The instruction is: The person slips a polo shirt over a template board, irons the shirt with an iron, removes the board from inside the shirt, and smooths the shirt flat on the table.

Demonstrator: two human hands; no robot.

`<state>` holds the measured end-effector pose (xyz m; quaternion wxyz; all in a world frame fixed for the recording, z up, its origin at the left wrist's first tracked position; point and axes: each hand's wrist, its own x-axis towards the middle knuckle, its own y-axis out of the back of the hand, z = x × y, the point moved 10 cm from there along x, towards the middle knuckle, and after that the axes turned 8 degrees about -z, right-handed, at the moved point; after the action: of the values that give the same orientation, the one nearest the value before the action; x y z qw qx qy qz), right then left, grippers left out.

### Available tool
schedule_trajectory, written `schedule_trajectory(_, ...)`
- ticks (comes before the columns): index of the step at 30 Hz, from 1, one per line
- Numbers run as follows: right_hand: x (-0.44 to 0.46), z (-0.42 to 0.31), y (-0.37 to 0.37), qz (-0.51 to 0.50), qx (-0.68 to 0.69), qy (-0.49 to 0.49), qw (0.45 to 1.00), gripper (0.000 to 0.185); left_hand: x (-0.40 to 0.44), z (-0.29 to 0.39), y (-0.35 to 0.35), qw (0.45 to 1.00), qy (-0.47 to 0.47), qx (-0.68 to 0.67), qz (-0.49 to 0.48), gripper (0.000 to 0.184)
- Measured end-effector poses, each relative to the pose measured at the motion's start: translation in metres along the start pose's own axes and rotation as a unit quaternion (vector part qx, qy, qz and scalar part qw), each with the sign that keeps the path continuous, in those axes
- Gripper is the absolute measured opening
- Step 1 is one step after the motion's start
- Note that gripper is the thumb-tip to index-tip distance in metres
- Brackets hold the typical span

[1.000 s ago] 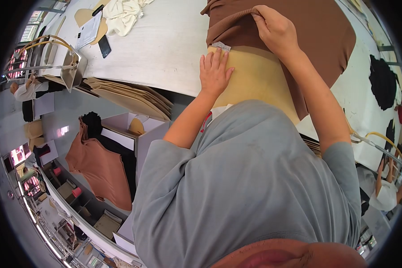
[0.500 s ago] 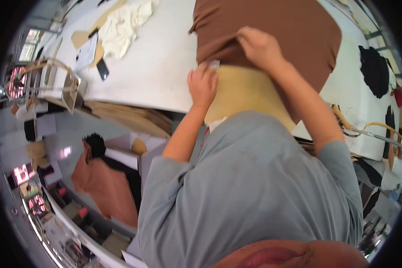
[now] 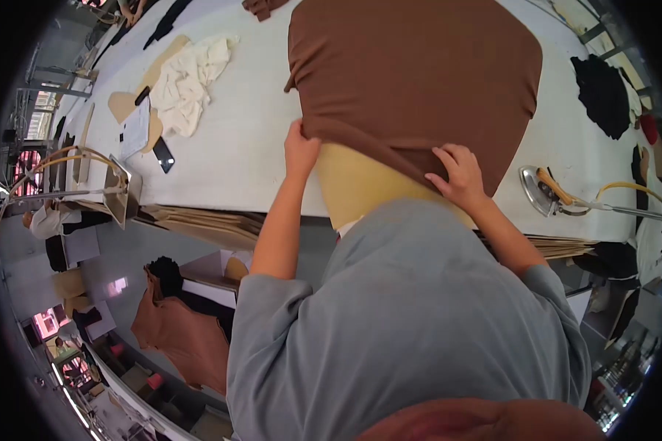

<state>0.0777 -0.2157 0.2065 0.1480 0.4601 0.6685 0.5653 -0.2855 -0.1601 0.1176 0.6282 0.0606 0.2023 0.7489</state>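
Observation:
A brown knit garment (image 3: 419, 73) is stretched over a tan board (image 3: 360, 184) on the white table. The board's near part shows below the garment's lower edge, close to my body. At the garment's left lower corner, my left hand (image 3: 300, 149) has its fingers closed on the brown fabric. My right hand (image 3: 460, 175) rests at the lower edge on the right, its thumb and fingers apart, touching the fabric.
An iron (image 3: 543, 191) stands on the table at the right. Cream cloth (image 3: 187, 84), papers (image 3: 135, 131) and a phone (image 3: 163, 155) lie at the left. Black cloth (image 3: 602, 95) is at the far right. Stacked boards (image 3: 206, 224) sit under the table edge.
The lifted edge of the garment has come down and toward me, covering more of the board. My right hand has lowered and opened; my left hand has moved left and closed on the garment's corner.

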Motion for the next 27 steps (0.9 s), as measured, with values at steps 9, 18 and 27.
schedule_trajectory(9, 0.001, 0.055, -0.004, 0.038, -0.013, -0.090, 0.995, 0.020, 0.059, 0.019, -0.007, 0.979, 0.123, -0.088, -0.140, 0.042)
schedule_trajectory(18, -0.009, 0.105, 0.009, 0.030, -0.097, -0.138, 0.985, 0.024, 0.059, 0.007, -0.018, 0.967, 0.168, -0.101, -0.161, 0.039)
schedule_trajectory(27, -0.119, 0.165, -0.001, 0.172, 0.014, -0.402, 0.899, 0.077, 0.058, 0.003, -0.022, 0.966, 0.157, -0.091, -0.185, 0.034)
